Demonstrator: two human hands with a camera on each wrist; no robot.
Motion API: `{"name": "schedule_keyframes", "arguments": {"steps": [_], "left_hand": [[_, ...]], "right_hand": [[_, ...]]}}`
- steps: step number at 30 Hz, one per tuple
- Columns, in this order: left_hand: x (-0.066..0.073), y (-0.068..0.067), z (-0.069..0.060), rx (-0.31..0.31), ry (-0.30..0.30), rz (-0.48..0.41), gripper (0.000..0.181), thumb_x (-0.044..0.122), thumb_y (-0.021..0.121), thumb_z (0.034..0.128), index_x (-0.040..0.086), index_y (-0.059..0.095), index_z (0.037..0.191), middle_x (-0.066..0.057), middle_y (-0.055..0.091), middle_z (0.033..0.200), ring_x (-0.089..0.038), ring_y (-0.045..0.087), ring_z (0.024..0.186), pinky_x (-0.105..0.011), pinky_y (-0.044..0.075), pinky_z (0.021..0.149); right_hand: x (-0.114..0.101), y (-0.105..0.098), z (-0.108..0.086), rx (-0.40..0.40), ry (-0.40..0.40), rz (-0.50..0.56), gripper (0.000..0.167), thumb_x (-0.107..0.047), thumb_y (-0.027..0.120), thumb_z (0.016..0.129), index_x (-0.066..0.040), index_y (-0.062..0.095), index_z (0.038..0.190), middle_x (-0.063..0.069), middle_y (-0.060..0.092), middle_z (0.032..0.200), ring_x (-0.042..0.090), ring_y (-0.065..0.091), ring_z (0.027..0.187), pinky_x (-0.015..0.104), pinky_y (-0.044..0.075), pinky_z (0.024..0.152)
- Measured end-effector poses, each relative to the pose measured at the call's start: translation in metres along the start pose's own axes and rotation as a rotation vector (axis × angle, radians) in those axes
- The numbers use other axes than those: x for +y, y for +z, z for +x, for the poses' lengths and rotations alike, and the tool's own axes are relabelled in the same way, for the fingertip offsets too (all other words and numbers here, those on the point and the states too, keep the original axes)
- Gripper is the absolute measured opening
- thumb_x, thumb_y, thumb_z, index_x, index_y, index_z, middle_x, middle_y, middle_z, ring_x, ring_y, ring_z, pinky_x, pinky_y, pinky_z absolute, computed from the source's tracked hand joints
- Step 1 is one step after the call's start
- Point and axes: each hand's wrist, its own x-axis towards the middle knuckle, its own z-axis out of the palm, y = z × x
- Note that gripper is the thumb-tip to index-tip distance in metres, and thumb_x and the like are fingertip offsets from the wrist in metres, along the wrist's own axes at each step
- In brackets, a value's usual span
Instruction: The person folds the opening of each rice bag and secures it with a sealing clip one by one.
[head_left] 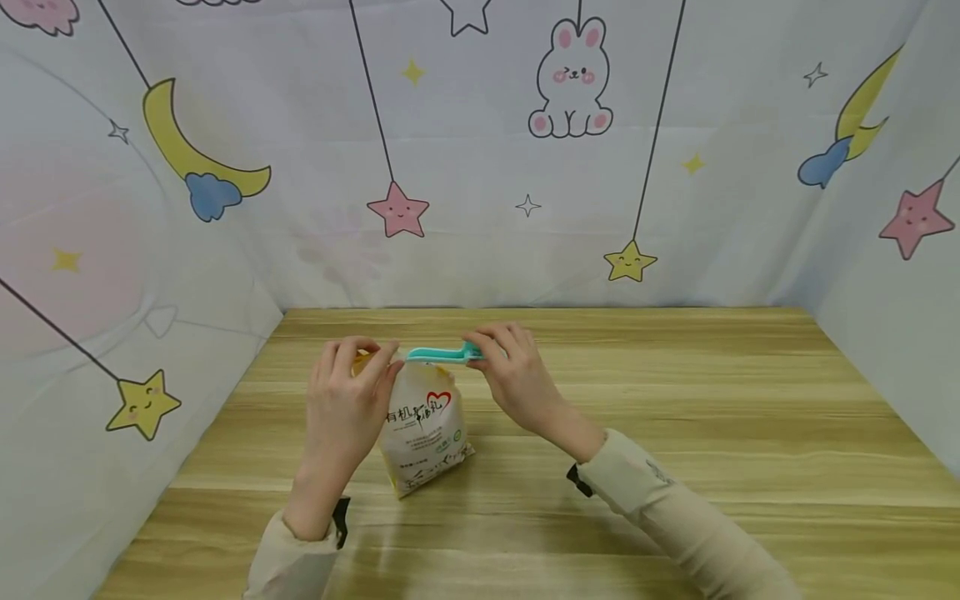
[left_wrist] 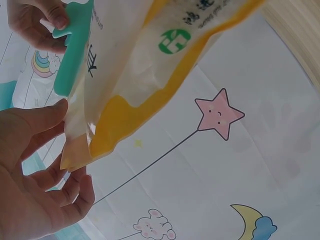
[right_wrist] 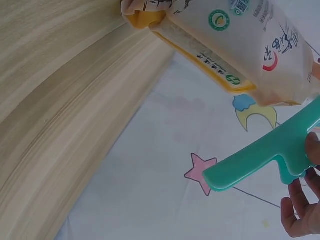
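A white and yellow bag [head_left: 423, 425] with printed lettering stands on the table, its top edge gathered upward. My left hand [head_left: 348, 400] pinches the left corner of that top edge between thumb and fingers; the left wrist view shows the folded corner of the bag [left_wrist: 125, 120] at the fingers of the left hand [left_wrist: 40, 175]. A teal clip [head_left: 442, 356] lies along the bag's top, held at its right end by my right hand [head_left: 517, 379]. In the right wrist view the right hand [right_wrist: 305, 195] grips the teal clip [right_wrist: 260, 150] by its handle.
The wooden table [head_left: 675, 417] extends to both sides and behind the bag. White fabric walls [head_left: 480, 167] printed with stars, moons and a bunny enclose its back and sides.
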Motion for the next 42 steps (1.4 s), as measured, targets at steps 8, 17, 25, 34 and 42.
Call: {"name": "schedule_keyframes", "arguments": {"steps": [8,17,25,34,42], "left_hand": [[-0.0002,0.0001,-0.0004,0.005,0.001,-0.004,0.019,0.009,0.069,0.0748,0.005,0.069,0.094,-0.014,0.056,0.087,-0.030,0.049,0.080,-0.040,0.039,0.063],[0.0005,-0.0007,-0.0003,0.005,0.007,-0.002,0.020,0.009,0.069,0.0752,0.006,0.069,0.095,-0.014,0.056,0.087,-0.029,0.048,0.079,-0.038,0.038,0.062],[0.0005,-0.0005,-0.0003,0.008,0.008,-0.006,0.020,0.008,0.069,0.0744,0.005,0.069,0.095,-0.014,0.056,0.087,-0.029,0.048,0.079,-0.038,0.039,0.062],[-0.0001,-0.0005,-0.0004,0.007,0.012,-0.003,0.020,0.009,0.069,0.0745,0.005,0.069,0.095,-0.014,0.056,0.087,-0.029,0.049,0.079,-0.038,0.039,0.062],[-0.0004,-0.0004,-0.0007,0.006,0.008,-0.003,0.021,0.010,0.069,0.0747,0.006,0.069,0.095,-0.014,0.057,0.087,-0.029,0.049,0.079,-0.038,0.038,0.061]], "right_hand": [[0.0001,0.0029,0.0004,-0.017,0.051,0.044,0.025,-0.010,0.067,0.077,-0.006,0.060,0.101,0.007,0.058,0.096,0.020,0.054,0.089,0.034,0.043,0.075],[0.0011,0.0028,0.0002,-0.047,0.095,0.125,0.024,-0.008,0.067,0.077,-0.006,0.060,0.100,0.005,0.056,0.090,0.018,0.052,0.084,0.031,0.042,0.074],[0.0019,0.0025,0.0006,-0.108,0.172,0.250,0.022,-0.006,0.065,0.078,-0.005,0.059,0.099,0.005,0.056,0.094,0.017,0.052,0.088,0.028,0.043,0.075],[0.0022,0.0034,0.0018,-0.143,0.248,0.355,0.019,-0.006,0.064,0.078,-0.003,0.059,0.097,0.007,0.056,0.094,0.017,0.054,0.089,0.029,0.048,0.077],[0.0038,0.0045,0.0027,-0.137,0.244,0.418,0.018,-0.004,0.065,0.077,-0.001,0.058,0.093,0.010,0.056,0.090,0.023,0.057,0.085,0.034,0.050,0.075]]}}
